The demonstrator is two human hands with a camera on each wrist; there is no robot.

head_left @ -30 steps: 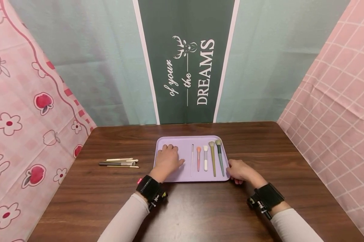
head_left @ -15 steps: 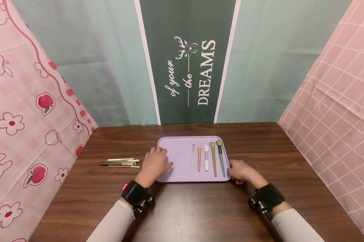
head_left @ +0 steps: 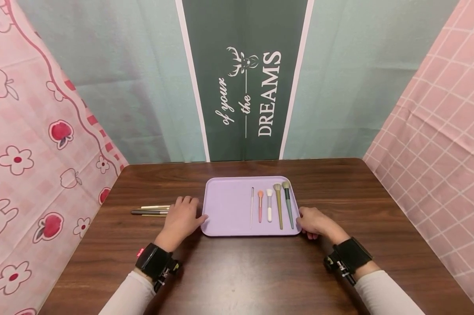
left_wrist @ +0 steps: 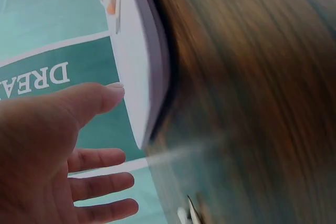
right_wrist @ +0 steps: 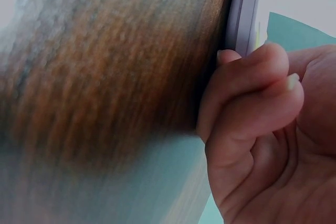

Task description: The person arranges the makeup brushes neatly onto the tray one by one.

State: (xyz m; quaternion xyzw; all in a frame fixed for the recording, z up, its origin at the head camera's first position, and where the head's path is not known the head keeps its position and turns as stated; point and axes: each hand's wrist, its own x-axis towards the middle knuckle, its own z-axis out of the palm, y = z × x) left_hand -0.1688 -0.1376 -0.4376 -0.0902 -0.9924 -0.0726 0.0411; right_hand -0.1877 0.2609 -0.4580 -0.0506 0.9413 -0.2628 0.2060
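A lilac tray (head_left: 226, 210) lies on the table with several makeup brushes in a row on its right half. Among them are a peach-headed brush (head_left: 260, 205), a white-headed one (head_left: 269, 205) and a thick green-handled one (head_left: 288, 205). My right hand (head_left: 311, 221) grips the tray's near right corner; in the right wrist view its fingers (right_wrist: 252, 98) are curled at the rim. Just left of the tray, my left hand (head_left: 181, 218) has its fingers extended and holds nothing. It partly hides a small bunch of brushes (head_left: 150, 212) on the table.
The dark wooden table (head_left: 237, 271) reaches back to a green curtain (head_left: 244, 148) with white lettering. Pink patterned cloths hang at both sides, a floral cloth (head_left: 59, 183) on the left and a checked cloth (head_left: 437, 131) on the right.
My left hand has moved left, from over the tray's left part to beside the loose brushes. My right hand stays at the tray's corner, and the brushes on the tray keep their places.
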